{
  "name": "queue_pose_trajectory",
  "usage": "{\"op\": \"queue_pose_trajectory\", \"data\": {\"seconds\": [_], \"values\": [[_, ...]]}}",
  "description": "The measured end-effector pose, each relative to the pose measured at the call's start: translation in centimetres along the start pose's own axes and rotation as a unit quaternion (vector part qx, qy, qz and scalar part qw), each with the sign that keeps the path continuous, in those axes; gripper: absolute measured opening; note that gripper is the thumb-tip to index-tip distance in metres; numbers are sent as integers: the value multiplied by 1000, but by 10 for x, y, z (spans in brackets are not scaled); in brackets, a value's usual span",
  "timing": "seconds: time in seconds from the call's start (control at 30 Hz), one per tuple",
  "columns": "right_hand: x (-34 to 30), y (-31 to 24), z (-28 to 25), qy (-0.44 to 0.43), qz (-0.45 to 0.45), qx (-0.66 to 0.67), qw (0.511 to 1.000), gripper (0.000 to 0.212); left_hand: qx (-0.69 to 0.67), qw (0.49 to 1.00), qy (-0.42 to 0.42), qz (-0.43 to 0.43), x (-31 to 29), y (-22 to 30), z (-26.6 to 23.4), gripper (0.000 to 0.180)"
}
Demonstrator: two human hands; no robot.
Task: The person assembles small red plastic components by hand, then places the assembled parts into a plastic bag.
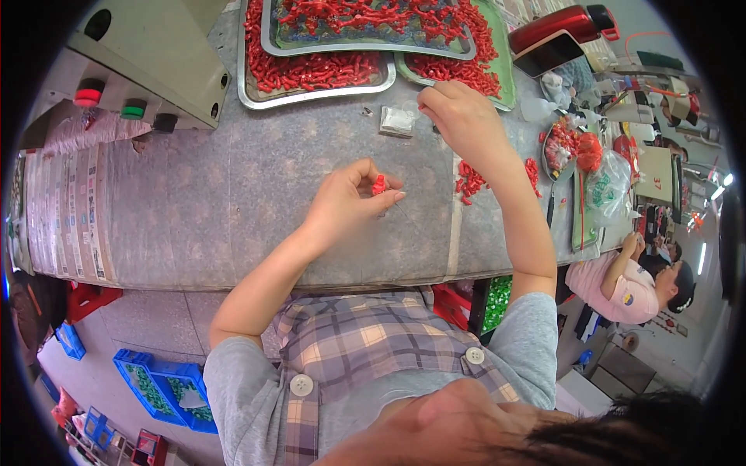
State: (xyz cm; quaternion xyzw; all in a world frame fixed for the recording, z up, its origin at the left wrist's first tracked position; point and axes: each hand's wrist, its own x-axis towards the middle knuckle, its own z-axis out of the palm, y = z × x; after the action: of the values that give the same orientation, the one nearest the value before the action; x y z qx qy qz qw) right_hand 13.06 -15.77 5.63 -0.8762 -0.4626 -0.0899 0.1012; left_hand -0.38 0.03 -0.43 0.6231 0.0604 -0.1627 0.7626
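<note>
My left hand (346, 200) is over the grey tabletop, its thumb and fingers closed round a small red plastic figure-like piece (379, 185). Farther off to the right, my right hand (466, 116) has its fingertips pinched together beside a green tray (507, 85). Whatever is in that pinch is too small to make out. A small whitish square block (397, 121) lies just left of the right fingertips. Beneath the right forearm, a loose cluster of red pieces (469, 183) lies on the table.
A metal tray (317, 99) of red pieces stands at the back under another metal tray (369, 53). Back right are a red bottle (556, 29) and a phone (549, 54). A machine with buttons (148, 62) stands left. Blue crates (167, 392) sit on the floor; another person (622, 291) works at right.
</note>
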Motion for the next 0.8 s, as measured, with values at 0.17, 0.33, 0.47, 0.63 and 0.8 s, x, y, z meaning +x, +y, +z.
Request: {"op": "queue_pose_trajectory", "data": {"seconds": [0.17,0.33,0.47,0.63,0.8], "values": [[10,-9,-3,-72,-55,-98,991,10,64,998,-3,-14,-1,2,-1,23],[18,-12,-3,-111,-61,-132,983,8,80,997,-2,-14,0,3,-1,24],[27,1,-3,-170,-13,-82,982,6,35,999,-11,-11,0,1,-2,22],[21,15,-5,-172,64,86,979,9,-148,985,-29,-88,3,2,-6,20],[9,13,-1,-126,111,147,975,11,-338,932,-72,-107,6,-4,-11,38]]}}
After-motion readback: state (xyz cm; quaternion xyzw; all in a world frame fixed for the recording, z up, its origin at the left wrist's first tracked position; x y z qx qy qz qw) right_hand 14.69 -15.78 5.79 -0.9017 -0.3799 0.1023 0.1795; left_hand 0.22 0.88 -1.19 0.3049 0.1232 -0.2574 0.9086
